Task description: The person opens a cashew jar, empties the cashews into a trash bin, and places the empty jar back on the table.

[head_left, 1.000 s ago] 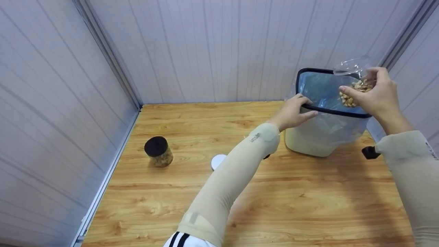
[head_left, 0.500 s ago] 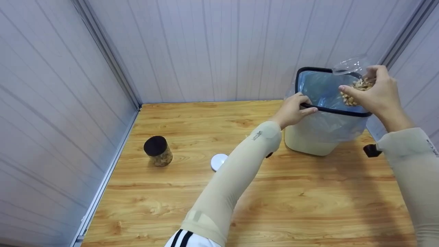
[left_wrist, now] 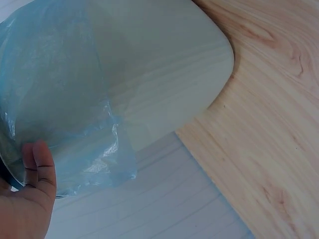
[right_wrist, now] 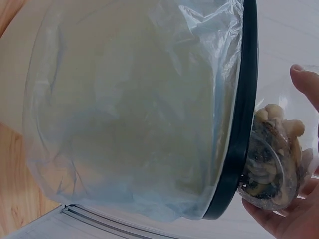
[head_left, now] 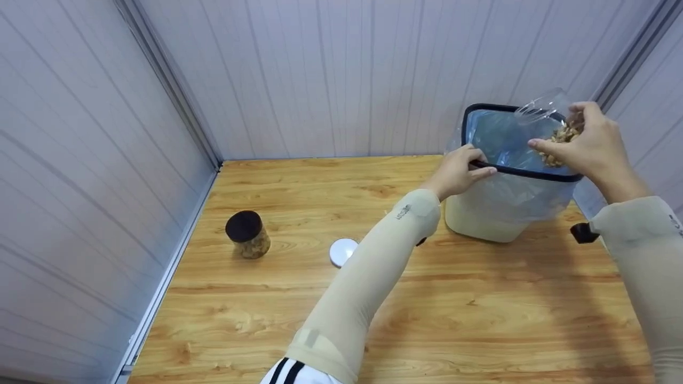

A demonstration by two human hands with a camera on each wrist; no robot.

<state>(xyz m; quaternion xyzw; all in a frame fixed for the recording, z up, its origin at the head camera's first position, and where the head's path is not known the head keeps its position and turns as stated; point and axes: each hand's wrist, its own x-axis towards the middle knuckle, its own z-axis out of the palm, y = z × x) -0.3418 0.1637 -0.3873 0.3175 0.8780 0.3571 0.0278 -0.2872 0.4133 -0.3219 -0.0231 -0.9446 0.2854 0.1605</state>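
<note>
My left hand (head_left: 459,169) grips the near left part of the black rim (head_left: 525,174) of a pale bin (head_left: 483,216). A bluish plastic bag (left_wrist: 60,84) lines the bin and hangs over its outside. My right hand (head_left: 589,146) holds a clear jar (head_left: 541,105) tilted over the right side of the bin's mouth. Nuts or similar light brown pieces (head_left: 564,134) show through it near the fingers; in the right wrist view darker pieces (right_wrist: 266,167) lie among them. Whether anything has fallen into the bin cannot be seen.
On the left of the wooden table (head_left: 256,314) stands a black-lidded jar (head_left: 248,234) with light brown contents. A round white lid (head_left: 342,252) lies near the middle, partly behind my left sleeve. Panel walls (head_left: 347,80) enclose the back and sides.
The jar in my right hand has tipped further, its mouth dropping slightly. Fewer of the nuts now show past my thumb. The left hand keeps its place on the rim.
</note>
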